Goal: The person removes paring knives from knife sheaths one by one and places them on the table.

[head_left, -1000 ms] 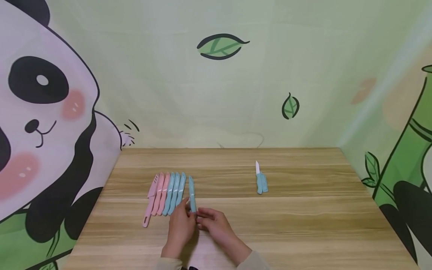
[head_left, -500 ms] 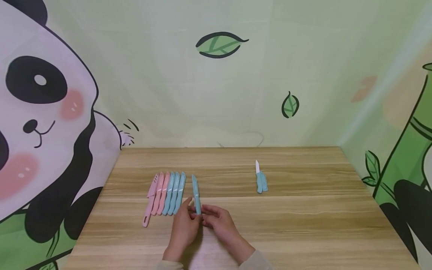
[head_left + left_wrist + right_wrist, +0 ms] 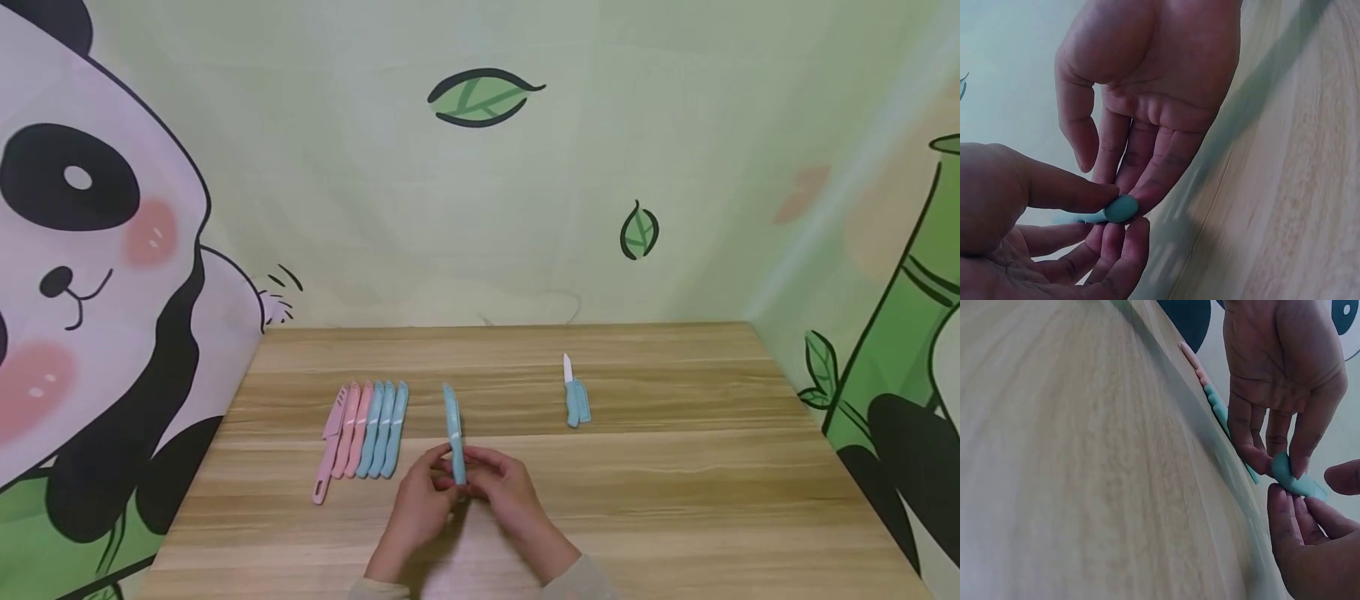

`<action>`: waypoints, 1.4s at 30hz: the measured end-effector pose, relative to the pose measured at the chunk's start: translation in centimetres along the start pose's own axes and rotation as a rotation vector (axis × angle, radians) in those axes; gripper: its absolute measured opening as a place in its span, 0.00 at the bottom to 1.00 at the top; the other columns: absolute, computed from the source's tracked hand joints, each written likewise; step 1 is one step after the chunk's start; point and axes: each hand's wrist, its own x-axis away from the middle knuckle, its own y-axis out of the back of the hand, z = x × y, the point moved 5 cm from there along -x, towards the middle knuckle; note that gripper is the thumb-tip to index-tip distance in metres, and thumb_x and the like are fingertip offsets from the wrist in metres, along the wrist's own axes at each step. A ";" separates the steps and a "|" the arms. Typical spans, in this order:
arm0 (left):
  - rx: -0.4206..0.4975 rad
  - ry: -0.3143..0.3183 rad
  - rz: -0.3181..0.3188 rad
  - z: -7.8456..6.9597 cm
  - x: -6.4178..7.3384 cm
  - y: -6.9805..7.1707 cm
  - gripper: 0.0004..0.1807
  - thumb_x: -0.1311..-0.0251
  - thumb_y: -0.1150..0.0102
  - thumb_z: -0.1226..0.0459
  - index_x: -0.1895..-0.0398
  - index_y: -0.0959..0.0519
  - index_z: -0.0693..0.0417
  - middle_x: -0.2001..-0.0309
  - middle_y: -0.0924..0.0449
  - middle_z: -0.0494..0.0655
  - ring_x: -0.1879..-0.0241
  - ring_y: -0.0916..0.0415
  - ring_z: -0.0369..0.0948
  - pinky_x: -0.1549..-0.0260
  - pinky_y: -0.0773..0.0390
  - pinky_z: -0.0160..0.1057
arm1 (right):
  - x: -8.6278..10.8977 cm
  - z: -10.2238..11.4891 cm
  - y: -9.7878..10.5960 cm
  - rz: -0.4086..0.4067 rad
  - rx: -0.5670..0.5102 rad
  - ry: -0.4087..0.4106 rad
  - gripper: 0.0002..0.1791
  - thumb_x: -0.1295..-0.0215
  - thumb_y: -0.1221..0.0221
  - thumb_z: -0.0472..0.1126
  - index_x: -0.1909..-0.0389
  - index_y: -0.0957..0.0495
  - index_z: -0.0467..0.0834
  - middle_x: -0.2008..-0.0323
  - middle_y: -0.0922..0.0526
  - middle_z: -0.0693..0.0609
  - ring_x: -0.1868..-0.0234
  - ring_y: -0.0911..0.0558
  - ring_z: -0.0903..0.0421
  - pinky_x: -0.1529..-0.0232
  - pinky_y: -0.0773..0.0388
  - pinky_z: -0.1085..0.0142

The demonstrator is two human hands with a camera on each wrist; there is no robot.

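Observation:
A light-blue sheathed knife (image 3: 453, 425) is held tip away over the table's middle in the head view. My left hand (image 3: 422, 507) pinches its handle between thumb and fingers; the rounded handle end (image 3: 1121, 209) faces the left wrist camera. On the knife's other side is my right hand (image 3: 513, 498), its fingers touching the handle. The right thumb (image 3: 1344, 477) stands apart from the knife in the right wrist view. Left of the hands lies a row of sheathed knives: a pink one (image 3: 330, 446) with a slotted sheath, two salmon ones (image 3: 357, 429), three light-blue ones (image 3: 383, 429).
Toward the back right of the wooden table (image 3: 675, 483), a small light-blue knife (image 3: 572, 400) with a bare white blade lies against its sheath (image 3: 582, 402). A printed cloth backdrop (image 3: 375, 208) rises behind the table's back edge.
Both hands have moved right with the light-blue knife, away from the row. The gap between the held knife and the row has widened. The other knives have stayed in place.

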 end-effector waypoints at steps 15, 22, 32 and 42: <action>0.118 0.001 0.104 -0.3 -0.2 -1.6 0.31 0.41 0.35 0.75 0.32 0.29 0.58 0.51 0.22 0.61 0.60 0.16 0.43 0.71 0.17 0.37 | 0.2 0.0 2.3 -0.103 0.025 -0.006 0.23 0.36 0.39 0.29 0.39 0.22 0.28 0.43 0.16 0.33 0.53 0.14 0.59 0.52 0.14 0.69; 0.149 0.005 0.166 -0.6 -0.1 -2.5 0.31 0.38 0.35 0.73 0.31 0.30 0.55 0.51 0.22 0.58 0.57 0.14 0.44 0.66 0.14 0.44 | 0.4 0.6 3.6 -0.162 0.067 -0.001 0.21 0.34 0.35 0.33 0.42 0.20 0.30 0.48 0.13 0.37 0.55 0.14 0.60 0.53 0.15 0.69; 0.118 -0.036 0.212 -1.5 0.2 -3.9 0.30 0.37 0.37 0.74 0.31 0.29 0.55 0.52 0.20 0.58 0.57 0.15 0.43 0.64 0.13 0.39 | 0.4 1.1 5.4 -0.257 0.054 -0.013 0.16 0.34 0.34 0.32 0.48 0.17 0.29 0.55 0.10 0.42 0.62 0.14 0.61 0.57 0.14 0.68; 0.100 -0.042 0.233 -1.8 0.4 -5.0 0.30 0.37 0.37 0.74 0.31 0.28 0.54 0.53 0.20 0.56 0.59 0.16 0.43 0.65 0.15 0.41 | 0.7 0.9 6.6 -0.279 0.021 -0.016 0.14 0.36 0.34 0.29 0.51 0.17 0.27 0.60 0.09 0.45 0.66 0.14 0.61 0.60 0.14 0.68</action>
